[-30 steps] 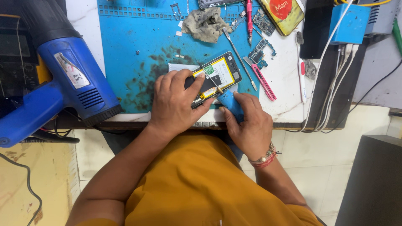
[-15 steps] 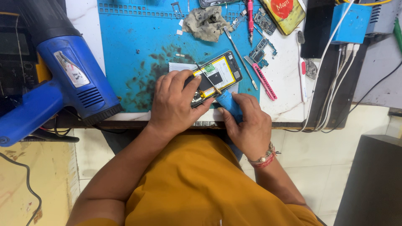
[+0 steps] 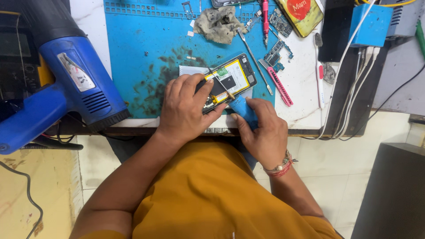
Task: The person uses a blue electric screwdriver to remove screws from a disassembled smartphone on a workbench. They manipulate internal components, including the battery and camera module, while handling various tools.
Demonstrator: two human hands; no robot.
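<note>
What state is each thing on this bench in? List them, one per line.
Phone: back cover off, insides exposed, lying on the blue mat.
Left hand: pressing down on the phone's lower end.
Right hand: closed around a blue-handled tool, tip on the phone.
Heat gun: lying on its side, unheld.
Pink tool: lying loose, unheld.

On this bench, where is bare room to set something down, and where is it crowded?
Free: the blue mat between the heat gun and the opened phone; a small white strip right of the pink knife. Crowded: the top right, with the rag, circuit boards and cables.
</note>
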